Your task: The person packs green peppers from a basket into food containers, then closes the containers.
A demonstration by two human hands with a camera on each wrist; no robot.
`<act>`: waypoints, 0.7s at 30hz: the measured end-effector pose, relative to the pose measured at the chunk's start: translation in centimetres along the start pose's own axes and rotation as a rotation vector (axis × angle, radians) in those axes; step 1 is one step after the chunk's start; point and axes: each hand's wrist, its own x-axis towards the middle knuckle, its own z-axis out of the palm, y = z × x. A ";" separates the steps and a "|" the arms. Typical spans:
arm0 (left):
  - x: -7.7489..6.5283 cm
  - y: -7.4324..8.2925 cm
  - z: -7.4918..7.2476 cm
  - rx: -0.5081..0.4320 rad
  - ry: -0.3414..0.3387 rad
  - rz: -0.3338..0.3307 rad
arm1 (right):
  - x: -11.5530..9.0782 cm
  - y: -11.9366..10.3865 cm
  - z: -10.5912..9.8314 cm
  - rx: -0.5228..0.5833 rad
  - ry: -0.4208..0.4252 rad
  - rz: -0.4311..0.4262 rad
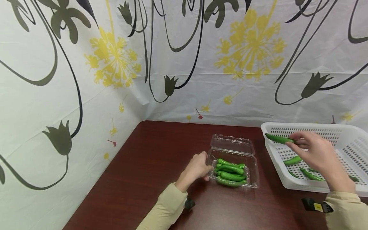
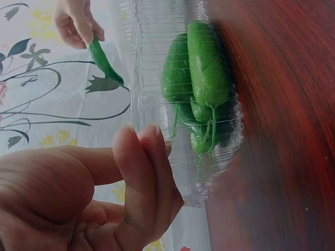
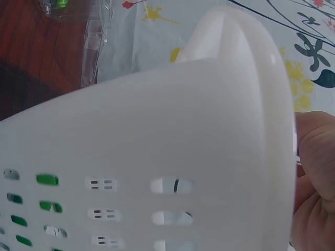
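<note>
My left hand (image 1: 196,167) is at the left rim of a clear plastic clamshell box (image 1: 256,174), its bent fingers and thumb gripping the edge. The lid (image 1: 233,144) leans back open. Several green chili peppers (image 1: 230,175) lie side by side in the box; the left wrist view shows their stem ends through the clear wall. Over the left part of a white basket, my right hand (image 1: 316,153) pinches one green chili pepper (image 1: 277,138) by its end, the rest pointing left. In the right wrist view the basket wall (image 3: 146,130) covers most of that hand.
The white perforated basket (image 1: 274,166) stands at the right with several chili peppers (image 1: 311,175) on its bottom. Both containers are on a dark red-brown table (image 1: 161,150). A flower-patterned sheet (image 1: 184,64) hangs behind and to the left.
</note>
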 end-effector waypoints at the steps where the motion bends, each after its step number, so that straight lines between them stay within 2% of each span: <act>1: 0.0 0.0 0.0 0.003 0.000 0.001 | 0.0 -0.1 0.0 -0.001 -0.002 -0.009; 15: 0.0 0.0 0.0 0.028 0.003 0.005 | 0.3 -1.5 1.1 -0.015 0.009 -0.098; 21: 0.1 0.0 0.0 0.023 -0.001 0.003 | 0.2 -2.1 1.8 -0.012 0.002 -0.108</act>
